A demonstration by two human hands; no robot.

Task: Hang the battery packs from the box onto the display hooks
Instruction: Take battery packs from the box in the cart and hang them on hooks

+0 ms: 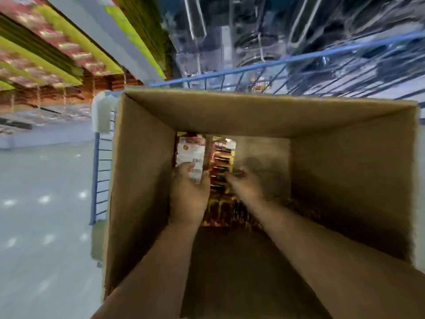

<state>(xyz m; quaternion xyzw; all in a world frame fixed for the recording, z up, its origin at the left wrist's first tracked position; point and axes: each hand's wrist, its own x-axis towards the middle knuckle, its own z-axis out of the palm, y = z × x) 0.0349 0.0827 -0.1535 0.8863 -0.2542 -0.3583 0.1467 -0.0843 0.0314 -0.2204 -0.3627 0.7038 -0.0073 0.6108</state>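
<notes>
A blurred shop aisle and pale floor [46, 203] surround a tall cardboard box [142, 171] in a blue wire cart [96, 171]. Deep inside, the left hand [189, 192] clamps its grip around a white-backed battery pack [190, 155]. Just right, the right hand [245, 181] curls over red-and-yellow packs [222, 162]; whether it grips one is unclear.

Box [142, 180]: plain brown corrugated cardboard, matt, walls slightly rough and scuffed. Battery packs [190, 155] at its bottom, toward the far-left corner: printed card backing, white and red, faint sheen; the packs beside them [222, 162] look like glossy plastic blister, blurred. Cart [230, 73] around the box: blue-coated metal wire, smooth. Floor [46, 203]: pale, polished, throws back light spots. Clear glossy plastic wrap [253, 31] beyond the cart's far edge.
</notes>
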